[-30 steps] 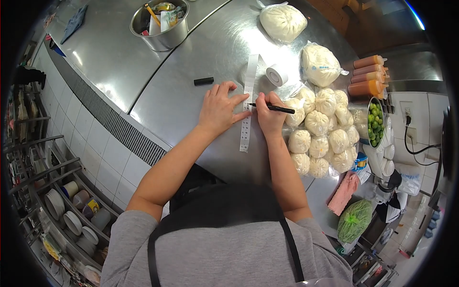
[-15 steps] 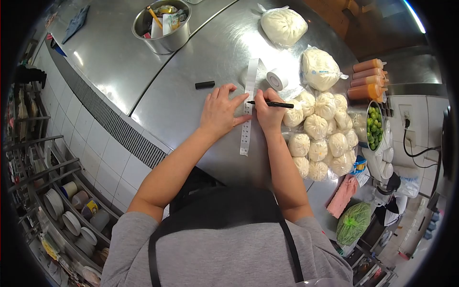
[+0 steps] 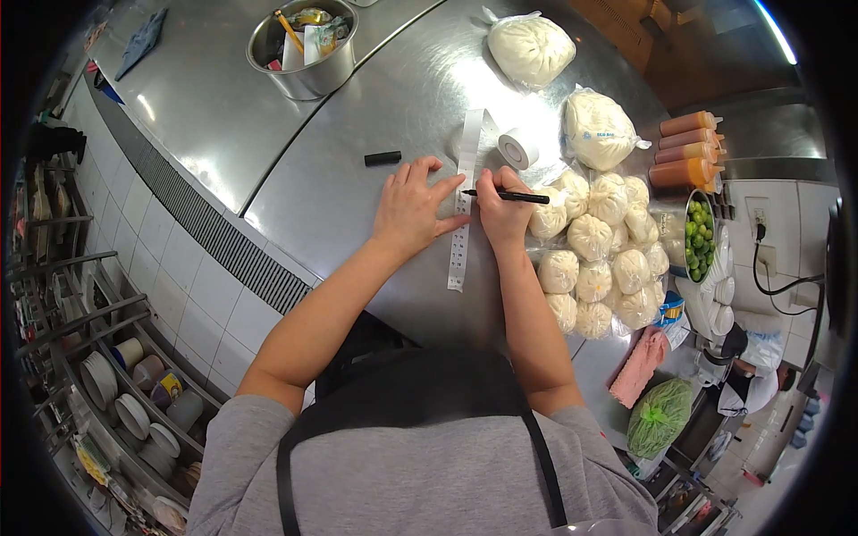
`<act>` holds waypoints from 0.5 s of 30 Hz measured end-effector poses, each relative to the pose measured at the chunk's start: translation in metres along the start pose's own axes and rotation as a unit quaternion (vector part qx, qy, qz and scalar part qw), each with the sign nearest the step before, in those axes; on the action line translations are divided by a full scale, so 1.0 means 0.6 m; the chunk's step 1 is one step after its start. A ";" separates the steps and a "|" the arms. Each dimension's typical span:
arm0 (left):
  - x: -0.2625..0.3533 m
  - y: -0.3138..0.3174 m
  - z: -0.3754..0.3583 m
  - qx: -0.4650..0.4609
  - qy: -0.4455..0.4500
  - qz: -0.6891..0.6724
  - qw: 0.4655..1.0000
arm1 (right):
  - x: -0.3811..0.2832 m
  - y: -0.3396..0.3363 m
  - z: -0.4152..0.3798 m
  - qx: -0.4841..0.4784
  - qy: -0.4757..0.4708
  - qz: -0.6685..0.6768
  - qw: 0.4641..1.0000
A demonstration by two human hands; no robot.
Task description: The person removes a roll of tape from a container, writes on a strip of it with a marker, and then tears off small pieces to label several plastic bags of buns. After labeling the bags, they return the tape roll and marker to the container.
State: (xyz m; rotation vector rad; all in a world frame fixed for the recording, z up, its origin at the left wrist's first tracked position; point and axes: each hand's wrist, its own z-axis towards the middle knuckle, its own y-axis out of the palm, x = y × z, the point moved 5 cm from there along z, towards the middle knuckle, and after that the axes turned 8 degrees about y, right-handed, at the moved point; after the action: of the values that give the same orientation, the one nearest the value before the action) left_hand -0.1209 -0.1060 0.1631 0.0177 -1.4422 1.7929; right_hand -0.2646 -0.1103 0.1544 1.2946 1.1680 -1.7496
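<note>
A long strip of white tape lies on the steel table, with small dark marks written down its lower part. My left hand rests beside it, fingers spread, thumb and a fingertip touching the strip's left edge. Between the fingers of my right hand is a black marker, its tip on the strip just above the written marks. The strip's upper end leads toward a white tape roll on the table. A black marker cap lies left of the strip, apart from both hands.
Packs of white buns sit close right of my right hand. Behind them are two bagged dough-like bundles, orange sauce bottles and a bowl of green limes. A steel pot stands back left. Another person is at far right.
The marker has shifted very slightly while its tip stays at the strip. My left hand keeps its place. The person at far right has moved a little farther right.
</note>
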 end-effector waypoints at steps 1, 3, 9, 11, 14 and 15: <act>0.000 0.000 -0.001 0.000 -0.002 0.003 1.000 | 0.001 0.000 0.000 -0.001 0.000 0.000 1.000; -0.001 -0.001 -0.002 0.000 -0.003 -0.001 1.000 | -0.003 0.001 0.000 0.002 -0.030 -0.031 0.999; 0.000 0.000 -0.001 0.000 -0.007 -0.007 1.000 | -0.012 -0.010 -0.002 0.024 -0.033 -0.052 0.998; -0.002 -0.001 -0.003 0.000 -0.011 -0.013 1.000 | 0.001 -0.008 0.003 0.010 -0.016 -0.031 0.999; -0.002 0.001 0.000 -0.007 -0.007 -0.015 1.000 | 0.006 -0.007 0.004 0.005 0.000 -0.020 1.000; -0.002 0.001 -0.001 -0.008 -0.007 -0.010 1.000 | 0.005 -0.006 0.003 0.005 -0.006 -0.028 1.000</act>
State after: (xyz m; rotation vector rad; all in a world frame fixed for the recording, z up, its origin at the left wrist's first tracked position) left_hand -0.1202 -0.1063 0.1620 0.0351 -1.4607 1.7688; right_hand -0.2695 -0.1108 0.1528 1.2662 1.2005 -1.8047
